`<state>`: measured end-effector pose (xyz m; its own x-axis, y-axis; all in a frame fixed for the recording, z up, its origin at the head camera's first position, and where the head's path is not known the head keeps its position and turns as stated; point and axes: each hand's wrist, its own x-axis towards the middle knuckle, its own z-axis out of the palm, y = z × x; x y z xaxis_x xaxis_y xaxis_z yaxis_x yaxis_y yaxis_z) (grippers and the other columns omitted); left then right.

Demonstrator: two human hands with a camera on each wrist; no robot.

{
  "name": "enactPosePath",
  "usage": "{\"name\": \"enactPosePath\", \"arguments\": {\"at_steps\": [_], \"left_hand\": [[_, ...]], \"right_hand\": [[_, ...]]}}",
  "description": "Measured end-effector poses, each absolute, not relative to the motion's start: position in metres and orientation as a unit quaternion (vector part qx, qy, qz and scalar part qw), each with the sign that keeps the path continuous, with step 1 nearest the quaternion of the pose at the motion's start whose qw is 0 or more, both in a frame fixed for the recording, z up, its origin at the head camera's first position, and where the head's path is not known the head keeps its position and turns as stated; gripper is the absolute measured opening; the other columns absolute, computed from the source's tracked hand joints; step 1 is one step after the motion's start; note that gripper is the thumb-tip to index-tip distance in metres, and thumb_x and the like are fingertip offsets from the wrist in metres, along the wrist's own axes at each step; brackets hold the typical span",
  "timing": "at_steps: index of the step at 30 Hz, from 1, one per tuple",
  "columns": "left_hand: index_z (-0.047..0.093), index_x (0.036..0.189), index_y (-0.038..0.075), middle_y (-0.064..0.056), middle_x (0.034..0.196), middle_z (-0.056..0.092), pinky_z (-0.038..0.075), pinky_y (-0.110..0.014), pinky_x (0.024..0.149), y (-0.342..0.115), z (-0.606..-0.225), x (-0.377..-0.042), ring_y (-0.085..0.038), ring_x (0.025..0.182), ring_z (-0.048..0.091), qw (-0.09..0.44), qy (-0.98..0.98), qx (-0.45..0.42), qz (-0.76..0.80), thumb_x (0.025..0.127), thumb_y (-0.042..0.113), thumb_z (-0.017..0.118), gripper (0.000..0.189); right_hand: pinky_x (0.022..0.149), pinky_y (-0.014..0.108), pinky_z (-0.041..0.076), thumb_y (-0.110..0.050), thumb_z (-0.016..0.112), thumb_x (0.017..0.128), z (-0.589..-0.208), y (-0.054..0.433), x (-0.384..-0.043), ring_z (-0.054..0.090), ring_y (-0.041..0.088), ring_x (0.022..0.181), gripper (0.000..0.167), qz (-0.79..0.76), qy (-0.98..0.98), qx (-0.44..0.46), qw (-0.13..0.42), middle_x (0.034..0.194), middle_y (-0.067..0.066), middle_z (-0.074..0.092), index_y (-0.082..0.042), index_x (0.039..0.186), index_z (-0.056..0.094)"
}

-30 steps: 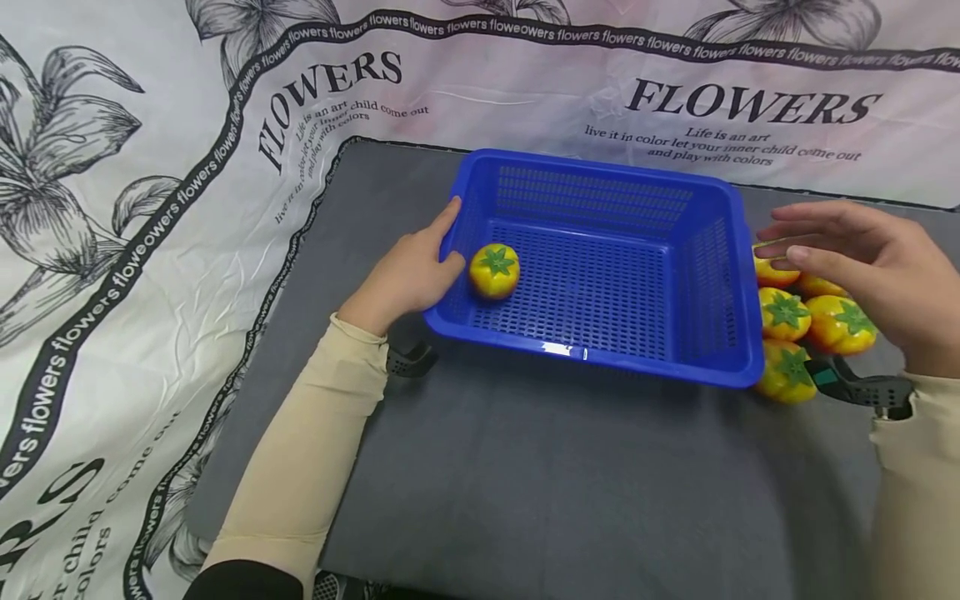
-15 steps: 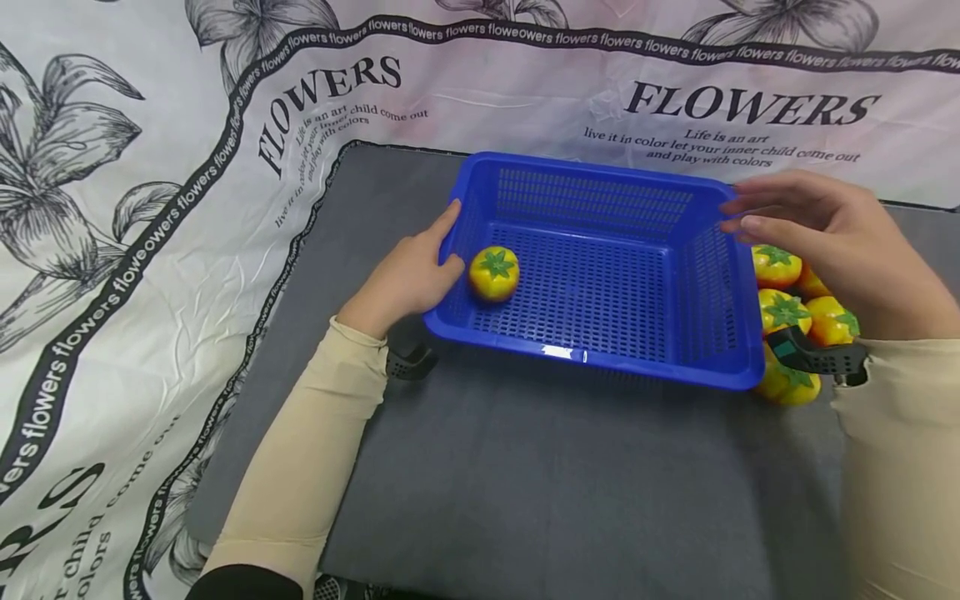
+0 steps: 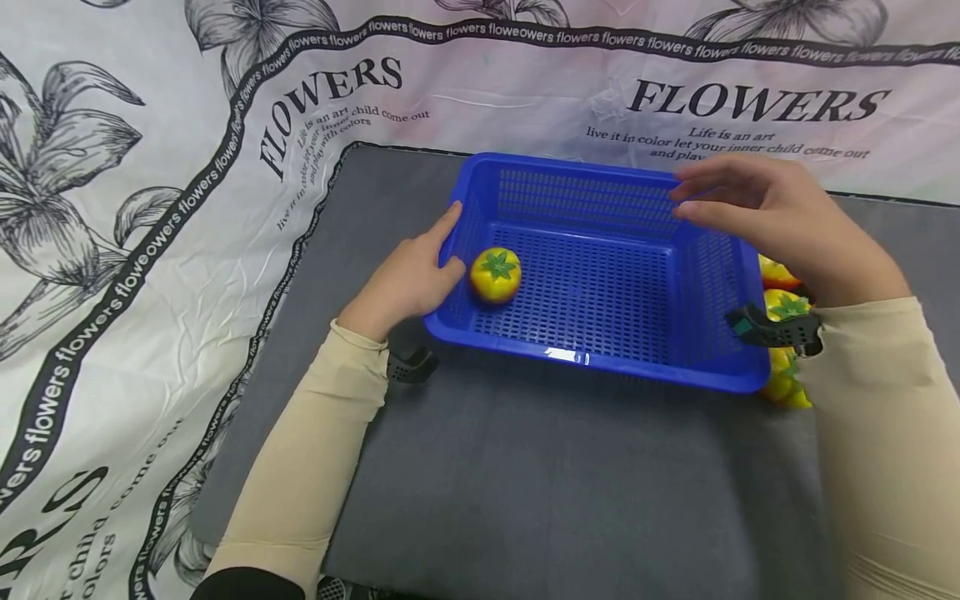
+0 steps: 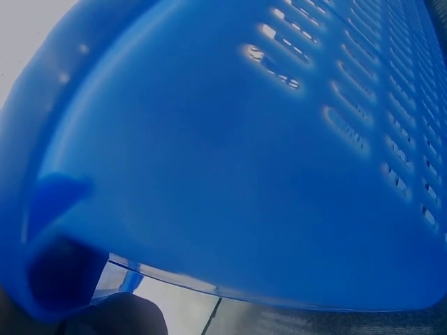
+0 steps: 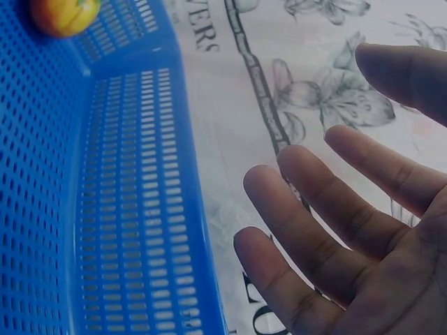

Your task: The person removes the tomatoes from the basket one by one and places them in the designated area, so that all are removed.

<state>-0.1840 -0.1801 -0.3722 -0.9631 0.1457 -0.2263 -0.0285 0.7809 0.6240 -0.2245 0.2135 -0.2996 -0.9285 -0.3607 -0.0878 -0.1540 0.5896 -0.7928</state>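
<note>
A blue plastic basket [image 3: 600,354] with slotted walls stands on the grey table. Inside it, near the left wall, sits one yellow, tomato-like fruit [image 3: 496,276] with a green star-shaped top. My left hand [image 3: 405,279] grips the basket's left rim, index finger stretched along it and thumb lower down; its other fingers are hidden. Over the basket's back right corner is my right hand [image 3: 780,221], fingers loosely bent and holding nothing. In the right wrist view its fingers [image 5: 314,251] are spread beside the basket wall [image 5: 140,209]. Several yellow-red fruits [image 3: 786,379] lie right of the basket, partly hidden by the right arm.
The grey table [image 3: 555,467] extends in front of the basket. A white cloth [image 3: 480,92] printed with flowers and lettering borders it at the back and left. Dark wrist straps [image 3: 776,327] are on both arms.
My right hand has moved left and away from me, from above the fruits to above the basket's back right corner. The left hand, basket and fruit inside have stayed put.
</note>
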Motion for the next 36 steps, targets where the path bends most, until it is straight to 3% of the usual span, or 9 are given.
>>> {"name": "enactPosePath", "arguments": {"at_steps": [4,10,15,20,26,36], "left_hand": [[0.01,0.17,0.036,-0.016,0.126,0.065,0.054,-0.039,0.061,-0.181,-0.374,-0.185,-0.026,0.067,0.069,0.133,0.935,0.033,0.327,0.104,0.03,0.048,0.076],[0.011,0.17,0.036,-0.014,0.109,0.066,0.053,-0.04,0.061,-0.181,-0.373,-0.186,-0.026,0.063,0.066,0.128,0.935,0.04,0.328,0.104,0.03,0.049,0.076],[0.011,0.17,0.036,-0.015,0.11,0.066,0.053,-0.04,0.059,-0.182,-0.373,-0.186,-0.027,0.063,0.065,0.127,0.937,0.039,0.324,0.104,0.03,0.049,0.076],[0.01,0.17,0.036,-0.016,0.123,0.066,0.054,-0.04,0.06,-0.182,-0.375,-0.186,-0.026,0.066,0.067,0.128,0.937,0.037,0.323,0.105,0.03,0.05,0.076],[0.011,0.17,0.035,-0.017,0.13,0.065,0.055,-0.039,0.061,-0.179,-0.378,-0.187,-0.025,0.069,0.07,0.128,0.936,0.038,0.327,0.105,0.029,0.05,0.076],[0.01,0.17,0.035,-0.013,0.102,0.067,0.054,-0.04,0.06,-0.181,-0.376,-0.186,-0.026,0.063,0.067,0.132,0.935,0.038,0.328,0.105,0.03,0.049,0.077]], "right_hand": [[0.085,0.009,0.048,-0.029,0.072,0.101,-0.301,0.203,-0.232,0.065,0.007,0.113,0.046,-0.425,0.882,-0.163,0.124,0.128,-0.004,0.069,-0.018,0.145,0.062],[0.086,0.01,0.048,-0.029,0.072,0.101,-0.305,0.192,-0.242,0.066,0.007,0.11,0.048,-0.424,0.879,-0.175,0.132,0.126,-0.003,0.07,-0.015,0.145,0.062],[0.086,0.011,0.048,-0.031,0.074,0.1,-0.307,0.181,-0.25,0.067,0.005,0.108,0.048,-0.421,0.878,-0.184,0.134,0.122,-0.006,0.071,-0.014,0.144,0.063],[0.087,0.013,0.048,-0.027,0.076,0.099,-0.308,0.166,-0.257,0.068,0.004,0.107,0.047,-0.426,0.871,-0.201,0.139,0.118,-0.008,0.072,-0.012,0.142,0.064],[0.088,0.014,0.047,-0.032,0.075,0.099,-0.307,0.15,-0.26,0.067,0.002,0.106,0.051,-0.388,0.884,-0.221,0.137,0.124,0.0,0.071,-0.013,0.144,0.063],[0.094,0.027,0.045,-0.035,0.072,0.1,-0.297,0.119,-0.267,0.065,0.008,0.11,0.05,-0.352,0.885,-0.264,0.15,0.133,0.009,0.068,-0.015,0.145,0.063]]}}
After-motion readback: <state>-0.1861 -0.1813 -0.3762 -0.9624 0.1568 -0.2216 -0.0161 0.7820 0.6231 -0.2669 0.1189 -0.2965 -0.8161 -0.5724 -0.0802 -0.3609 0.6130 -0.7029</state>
